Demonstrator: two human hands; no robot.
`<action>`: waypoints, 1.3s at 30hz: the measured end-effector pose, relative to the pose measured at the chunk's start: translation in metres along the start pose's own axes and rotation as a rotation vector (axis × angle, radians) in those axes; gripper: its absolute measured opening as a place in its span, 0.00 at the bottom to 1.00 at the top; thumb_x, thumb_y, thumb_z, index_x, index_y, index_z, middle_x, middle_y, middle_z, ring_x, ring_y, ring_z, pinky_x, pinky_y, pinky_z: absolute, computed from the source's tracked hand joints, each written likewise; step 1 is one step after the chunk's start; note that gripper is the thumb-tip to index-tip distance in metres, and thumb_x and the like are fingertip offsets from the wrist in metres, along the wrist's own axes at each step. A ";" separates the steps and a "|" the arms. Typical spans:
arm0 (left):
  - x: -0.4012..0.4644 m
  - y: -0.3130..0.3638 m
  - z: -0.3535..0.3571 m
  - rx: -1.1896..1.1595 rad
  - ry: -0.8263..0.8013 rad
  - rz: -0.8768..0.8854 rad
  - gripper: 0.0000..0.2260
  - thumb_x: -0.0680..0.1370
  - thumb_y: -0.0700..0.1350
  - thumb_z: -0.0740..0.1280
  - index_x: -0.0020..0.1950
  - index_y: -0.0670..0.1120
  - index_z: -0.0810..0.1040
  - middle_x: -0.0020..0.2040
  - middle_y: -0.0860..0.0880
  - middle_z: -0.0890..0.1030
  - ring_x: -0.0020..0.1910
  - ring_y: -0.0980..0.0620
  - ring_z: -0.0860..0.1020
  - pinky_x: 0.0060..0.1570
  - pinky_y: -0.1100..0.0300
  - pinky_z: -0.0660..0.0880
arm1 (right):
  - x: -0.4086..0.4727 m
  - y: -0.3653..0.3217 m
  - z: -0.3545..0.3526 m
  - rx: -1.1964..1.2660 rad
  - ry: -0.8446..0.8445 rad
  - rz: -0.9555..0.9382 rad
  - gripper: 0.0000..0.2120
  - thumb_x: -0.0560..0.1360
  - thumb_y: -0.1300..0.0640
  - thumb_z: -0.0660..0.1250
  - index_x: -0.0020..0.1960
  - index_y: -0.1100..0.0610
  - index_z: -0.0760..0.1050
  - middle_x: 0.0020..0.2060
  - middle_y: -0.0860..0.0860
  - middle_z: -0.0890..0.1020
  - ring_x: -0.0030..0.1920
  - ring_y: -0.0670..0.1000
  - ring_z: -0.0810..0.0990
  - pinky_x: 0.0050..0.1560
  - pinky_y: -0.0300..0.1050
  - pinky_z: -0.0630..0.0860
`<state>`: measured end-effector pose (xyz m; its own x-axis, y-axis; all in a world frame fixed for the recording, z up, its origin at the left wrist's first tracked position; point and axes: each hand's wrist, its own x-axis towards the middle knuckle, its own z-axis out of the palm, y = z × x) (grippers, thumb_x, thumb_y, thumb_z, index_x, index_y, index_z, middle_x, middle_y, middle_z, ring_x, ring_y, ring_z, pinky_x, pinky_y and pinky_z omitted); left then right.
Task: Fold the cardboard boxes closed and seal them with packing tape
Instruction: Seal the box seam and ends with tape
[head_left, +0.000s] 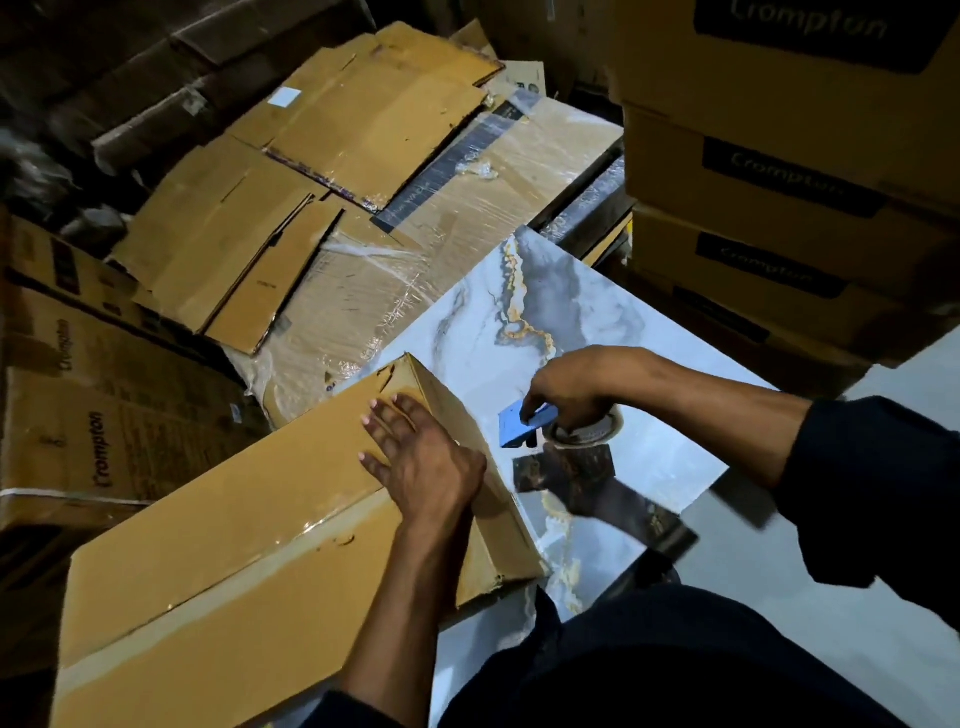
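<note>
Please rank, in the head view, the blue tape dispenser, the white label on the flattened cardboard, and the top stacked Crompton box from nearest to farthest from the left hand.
From the left hand, pressed flat on the brown cardboard box:
1. Blue tape dispenser, just to its right, in the right hand.
2. White label on flattened cardboard, far ahead.
3. Top stacked Crompton box, far upper right.

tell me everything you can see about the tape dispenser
The tape dispenser has a light blue flat head and holds a roll of clear or pale packing tape behind it. It sits low over the marble-patterned slab, just right of the cardboard box, not touching the box. The right hand grips it from above.
</note>
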<state>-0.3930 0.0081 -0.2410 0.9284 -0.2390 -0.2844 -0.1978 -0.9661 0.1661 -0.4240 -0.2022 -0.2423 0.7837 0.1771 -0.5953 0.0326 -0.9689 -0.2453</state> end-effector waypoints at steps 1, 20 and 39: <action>0.002 -0.002 -0.001 0.014 -0.015 0.030 0.46 0.77 0.46 0.66 0.85 0.40 0.38 0.84 0.37 0.35 0.82 0.32 0.36 0.79 0.30 0.41 | -0.003 0.003 -0.005 0.013 0.005 -0.002 0.26 0.80 0.55 0.68 0.76 0.42 0.71 0.66 0.52 0.79 0.51 0.54 0.77 0.48 0.51 0.75; 0.033 -0.102 -0.044 0.468 -0.165 0.849 0.45 0.81 0.39 0.66 0.85 0.60 0.38 0.84 0.57 0.34 0.83 0.49 0.33 0.83 0.43 0.43 | -0.097 -0.025 -0.158 0.183 0.119 -0.247 0.26 0.81 0.54 0.70 0.71 0.29 0.71 0.71 0.37 0.74 0.61 0.42 0.78 0.64 0.48 0.73; -0.048 -0.136 -0.077 -1.979 -0.450 -0.334 0.25 0.80 0.62 0.67 0.46 0.40 0.86 0.44 0.42 0.84 0.34 0.45 0.80 0.34 0.57 0.78 | -0.060 -0.171 -0.161 0.084 0.101 -0.351 0.27 0.81 0.55 0.70 0.75 0.34 0.69 0.72 0.37 0.74 0.65 0.43 0.77 0.68 0.47 0.75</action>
<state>-0.3864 0.1590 -0.1768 0.6615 -0.4140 -0.6253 0.7499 0.3532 0.5595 -0.3768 -0.0750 -0.0409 0.7913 0.4742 -0.3860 0.2627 -0.8337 -0.4857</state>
